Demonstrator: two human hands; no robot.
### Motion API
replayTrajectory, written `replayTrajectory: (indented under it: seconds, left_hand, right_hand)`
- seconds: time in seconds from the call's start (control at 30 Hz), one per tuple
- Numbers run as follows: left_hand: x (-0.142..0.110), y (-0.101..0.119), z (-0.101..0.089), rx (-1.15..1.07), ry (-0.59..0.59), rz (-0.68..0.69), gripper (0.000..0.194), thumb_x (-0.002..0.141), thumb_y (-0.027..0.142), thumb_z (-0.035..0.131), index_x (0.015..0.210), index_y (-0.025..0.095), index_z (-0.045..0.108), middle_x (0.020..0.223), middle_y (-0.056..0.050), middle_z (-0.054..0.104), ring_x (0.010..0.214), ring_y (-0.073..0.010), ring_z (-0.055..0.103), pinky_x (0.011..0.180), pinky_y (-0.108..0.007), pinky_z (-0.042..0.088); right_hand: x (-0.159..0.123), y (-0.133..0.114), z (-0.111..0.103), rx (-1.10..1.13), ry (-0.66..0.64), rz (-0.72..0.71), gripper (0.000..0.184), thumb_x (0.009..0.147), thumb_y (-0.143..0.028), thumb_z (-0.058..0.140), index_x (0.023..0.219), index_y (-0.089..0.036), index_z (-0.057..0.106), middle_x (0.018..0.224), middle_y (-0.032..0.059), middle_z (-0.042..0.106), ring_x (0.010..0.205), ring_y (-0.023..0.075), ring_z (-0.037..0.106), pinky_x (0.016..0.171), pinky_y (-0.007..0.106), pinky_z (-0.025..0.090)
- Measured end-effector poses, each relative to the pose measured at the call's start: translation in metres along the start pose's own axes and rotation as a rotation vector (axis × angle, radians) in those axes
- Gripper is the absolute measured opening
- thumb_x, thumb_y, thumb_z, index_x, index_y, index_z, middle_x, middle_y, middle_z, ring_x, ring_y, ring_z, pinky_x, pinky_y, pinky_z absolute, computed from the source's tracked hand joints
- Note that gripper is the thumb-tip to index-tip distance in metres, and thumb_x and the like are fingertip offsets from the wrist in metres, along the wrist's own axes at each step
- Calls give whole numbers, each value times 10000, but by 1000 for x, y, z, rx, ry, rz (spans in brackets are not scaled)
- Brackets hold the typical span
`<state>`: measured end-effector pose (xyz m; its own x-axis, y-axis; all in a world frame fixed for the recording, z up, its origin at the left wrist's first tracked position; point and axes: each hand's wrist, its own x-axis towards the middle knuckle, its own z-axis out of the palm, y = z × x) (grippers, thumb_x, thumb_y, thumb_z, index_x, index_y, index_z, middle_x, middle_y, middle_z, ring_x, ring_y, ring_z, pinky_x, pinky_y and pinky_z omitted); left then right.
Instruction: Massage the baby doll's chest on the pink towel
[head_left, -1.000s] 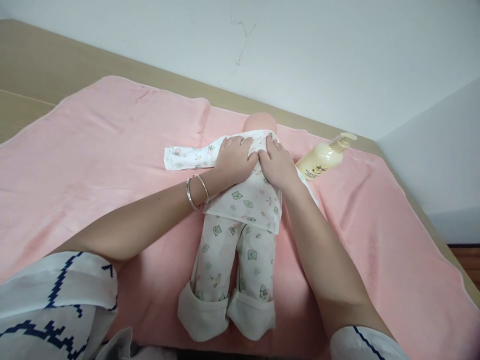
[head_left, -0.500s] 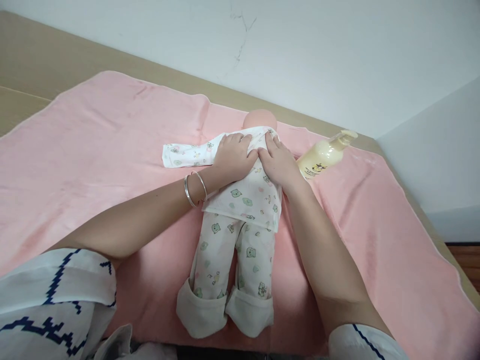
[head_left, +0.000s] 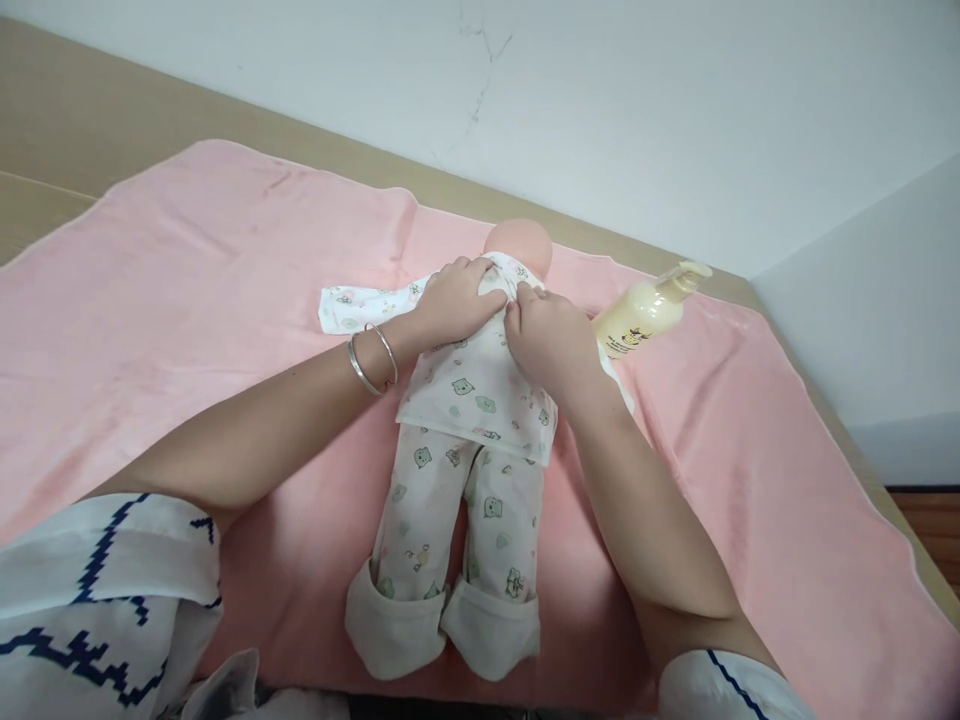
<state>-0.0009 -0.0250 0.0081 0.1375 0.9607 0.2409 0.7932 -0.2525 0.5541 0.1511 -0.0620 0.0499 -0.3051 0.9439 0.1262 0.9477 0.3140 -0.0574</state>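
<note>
A baby doll lies on its back or front, I cannot tell which, with its bald head [head_left: 521,245] at the far end. It wears a white printed shirt [head_left: 472,395] and matching trousers [head_left: 495,535] with wide turned-up cuffs. My left hand [head_left: 459,302] rests flat on the shirt's upper left part, fingers stretched and thumb apart. Beside it, my right hand [head_left: 546,335] has its fingers curled, pinching the shirt near the neck, where the cloth is gathered. One sleeve [head_left: 367,310] stretches out to the left; the other is mostly hidden by my right wrist.
A pale yellow pump bottle [head_left: 645,312] is right of the doll, close to my right hand. Under everything spreads a pink blanket [head_left: 247,260] on a wooden surface [head_left: 67,90]. A white wall [head_left: 637,120] rises along the back.
My right hand has gone from lying with fingers extended on the shirt to pinching it, and the cloth near the neck has bunched. My left hand has slid slightly left.
</note>
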Motion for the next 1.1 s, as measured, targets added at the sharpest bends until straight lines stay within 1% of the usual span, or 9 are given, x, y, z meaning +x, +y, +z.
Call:
replayTrajectory:
  seconds: [0.07, 0.13, 0.23, 0.37, 0.5, 0.63, 0.83, 0.93, 1.1]
  left_hand:
    - [-2, 2, 1, 38, 8, 23, 512, 961, 328, 426, 1378, 158, 668, 1305, -171, 721, 1267, -345, 645, 1153, -532, 517]
    - [-5, 4, 3, 80, 10, 34, 473, 979, 305, 380, 1290, 149, 701, 1213, -177, 719, 1203, -343, 657, 1133, -525, 518]
    - [-8, 8, 3, 90, 4, 51, 473, 994, 272, 349, 1279, 150, 707, 1184, -174, 705, 1193, -334, 650, 1144, -512, 502]
    - [-11, 13, 0, 108, -5, 65, 431, 1002, 252, 365, 1229, 162, 720, 1145, -173, 697, 1149, -341, 639, 1115, -523, 505]
    - [-13, 19, -4, 129, -13, 29, 372, 1010, 260, 398, 1147, 164, 730, 1128, -165, 679, 1103, -333, 639, 1080, -518, 517]
    - [-15, 21, -4, 130, 6, 25, 387, 1015, 259, 392, 1180, 148, 723, 1144, -181, 676, 1112, -342, 634, 1086, -530, 509]
    - [-16, 19, 1, 114, 30, 22, 373, 1008, 254, 400, 1182, 162, 717, 1155, -174, 680, 1113, -344, 625, 1101, -542, 508]
    - [-15, 17, 3, 97, 44, 21, 361, 1004, 263, 409, 1169, 184, 720, 1138, -162, 675, 1105, -343, 618, 1098, -549, 510]
    - [-14, 15, 3, 73, 28, 13, 392, 1005, 303, 417, 1231, 190, 717, 1169, -166, 666, 1135, -358, 615, 1100, -554, 513]
  right_hand:
    - [2, 2, 3, 82, 13, 20, 478, 1056, -293, 299, 1300, -116, 670, 1282, 255, 744, 1243, 406, 678, 1064, 559, 559]
    - [7, 8, 8, 177, 5, 28, 507, 1037, -313, 333, 1387, -131, 651, 1395, 237, 712, 1355, 415, 631, 1119, 598, 539]
    - [15, 18, 16, 259, 0, 48, 619, 1021, -357, 362, 1568, -133, 548, 1604, 206, 592, 1537, 423, 503, 1234, 661, 451]
    - [19, 23, 20, 301, -18, 100, 760, 1010, -410, 378, 1695, -82, 383, 1755, 199, 421, 1650, 423, 372, 1321, 667, 352]
    - [18, 24, 16, 380, -34, 120, 796, 996, -446, 395, 1709, -95, 361, 1744, 192, 444, 1602, 412, 452, 1290, 641, 408]
    - [16, 27, 14, 436, -1, 110, 735, 983, -455, 422, 1656, -160, 453, 1656, 159, 568, 1517, 411, 542, 1219, 649, 479]
    - [16, 28, 14, 423, 2, 106, 697, 990, -471, 430, 1616, -171, 491, 1569, 169, 644, 1368, 416, 646, 1134, 629, 537]
    - [16, 27, 13, 404, 6, 107, 705, 994, -465, 423, 1629, -162, 478, 1570, 172, 645, 1376, 421, 643, 1135, 629, 536]
    - [16, 23, 12, 342, -23, 119, 767, 999, -445, 401, 1674, -81, 416, 1660, 200, 555, 1488, 416, 571, 1229, 609, 478]
